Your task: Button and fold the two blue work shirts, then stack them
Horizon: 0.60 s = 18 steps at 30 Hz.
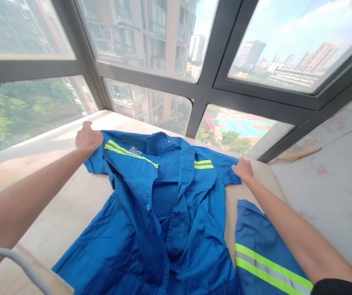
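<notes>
A blue short-sleeved work shirt (pixel 133 192) with yellow-green and grey reflective stripes lies spread on the pale sill, its collar toward the windows. Its front is unbuttoned and the lower part is wrinkled. My left hand (pixel 88 138) is closed on the shirt at the left shoulder and sleeve. At the opposite side, my right hand (pixel 242 169) pinches the end of the other sleeve. Beside the shirt, partly under my right forearm, lies a blue folded garment (pixel 256 233) with two bright stripes and a grey band between them.
Grey window frames (pixel 151 80) rise behind the pale sill (pixel 80 200). To the right stands a wall (pixel 332 184) with a faint floral pattern and peeling edges. A grey-white cable or tube (pixel 19 262) curves across the lower left corner.
</notes>
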### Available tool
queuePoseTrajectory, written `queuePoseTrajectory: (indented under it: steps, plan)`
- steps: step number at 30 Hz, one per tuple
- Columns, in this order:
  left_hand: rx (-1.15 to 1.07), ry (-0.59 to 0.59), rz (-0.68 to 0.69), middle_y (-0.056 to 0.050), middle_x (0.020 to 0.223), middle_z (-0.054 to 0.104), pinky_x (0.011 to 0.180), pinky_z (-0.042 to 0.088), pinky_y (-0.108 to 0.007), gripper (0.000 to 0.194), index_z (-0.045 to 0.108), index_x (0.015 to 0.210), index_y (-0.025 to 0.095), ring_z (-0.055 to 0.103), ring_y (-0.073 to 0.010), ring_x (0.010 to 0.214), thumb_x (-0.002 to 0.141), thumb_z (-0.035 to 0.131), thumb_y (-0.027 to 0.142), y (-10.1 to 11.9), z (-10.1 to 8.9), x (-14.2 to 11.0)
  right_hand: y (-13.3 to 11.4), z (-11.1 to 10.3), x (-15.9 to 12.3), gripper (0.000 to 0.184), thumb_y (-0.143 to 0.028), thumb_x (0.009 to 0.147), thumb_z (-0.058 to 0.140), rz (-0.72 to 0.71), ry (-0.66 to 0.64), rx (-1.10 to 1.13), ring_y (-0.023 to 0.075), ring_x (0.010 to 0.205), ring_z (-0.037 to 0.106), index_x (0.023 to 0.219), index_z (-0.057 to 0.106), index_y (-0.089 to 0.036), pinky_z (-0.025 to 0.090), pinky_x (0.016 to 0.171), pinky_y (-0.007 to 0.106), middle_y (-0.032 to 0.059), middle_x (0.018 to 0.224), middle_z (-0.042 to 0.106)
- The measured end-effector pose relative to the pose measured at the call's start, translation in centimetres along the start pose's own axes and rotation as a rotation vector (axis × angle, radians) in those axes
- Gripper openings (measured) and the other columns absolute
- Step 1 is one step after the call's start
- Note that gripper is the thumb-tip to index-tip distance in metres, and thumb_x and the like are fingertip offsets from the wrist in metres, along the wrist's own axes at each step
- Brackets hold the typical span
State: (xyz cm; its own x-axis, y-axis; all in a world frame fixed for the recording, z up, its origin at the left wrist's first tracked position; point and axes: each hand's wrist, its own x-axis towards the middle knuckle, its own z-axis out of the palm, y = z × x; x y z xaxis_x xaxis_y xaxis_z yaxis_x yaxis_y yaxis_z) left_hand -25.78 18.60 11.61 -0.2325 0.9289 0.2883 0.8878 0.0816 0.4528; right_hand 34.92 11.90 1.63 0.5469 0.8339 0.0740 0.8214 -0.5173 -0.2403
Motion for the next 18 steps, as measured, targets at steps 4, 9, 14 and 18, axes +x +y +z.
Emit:
queuePoseTrajectory:
  steps: [4, 9, 14, 18]
  plan:
    - [0.168, -0.101, 0.219, -0.022, 0.139, 0.056, 0.111, 0.042, -0.047, 0.061, 0.05, 0.139, 0.005, 0.049, -0.0331, 0.134, 0.088, 0.045, 0.038, 3.6, 3.8, -1.3, -4.0, 0.2, -2.2, 0.054, -0.017, 0.083, 0.057, -0.257, 0.041, -0.015, 0.0418, 0.135, 0.042, 0.136, 0.054, -0.008, 0.036, 0.108, 0.056, 0.026, 0.147, 0.043]
    - [0.313, -0.313, 0.546, -0.017, 0.147, 0.05, 0.113, 0.039, -0.046, 0.057, 0.05, 0.142, 0.015, 0.041, -0.0324, 0.141, 0.09, 0.051, 0.04, 8.1, 8.0, -4.5, -10.6, 2.1, -4.3, 0.047, -0.023, 0.083, 0.062, -0.33, -0.211, 0.388, 0.0288, 0.125, 0.055, 0.128, 0.058, -0.013, 0.041, 0.107, 0.041, 0.0165, 0.132, 0.06]
    - [0.508, -0.45, 0.651, -0.015, 0.164, 0.023, 0.114, 0.031, -0.054, 0.07, 0.035, 0.153, 0.025, 0.014, -0.0344, 0.153, 0.087, 0.058, 0.025, 9.1, 11.1, -4.5, -14.7, 4.6, -4.5, 0.045, -0.029, 0.081, 0.068, -0.199, -0.302, 0.542, 0.0218, 0.096, 0.067, 0.121, 0.058, -0.012, 0.054, 0.082, 0.031, 0.0148, 0.115, 0.066]
    - [0.462, -0.498, 0.56, -0.015, 0.16, 0.033, 0.11, 0.037, -0.05, 0.062, 0.044, 0.147, 0.027, 0.033, -0.034, 0.145, 0.087, 0.056, 0.023, 8.7, 13.2, -2.7, -15.8, 5.2, -4.2, 0.027, -0.03, 0.08, 0.069, -0.064, -0.416, 0.719, 0.0106, 0.051, 0.054, 0.098, 0.06, -0.013, 0.041, 0.044, 0.021, 0.0039, 0.074, 0.064]
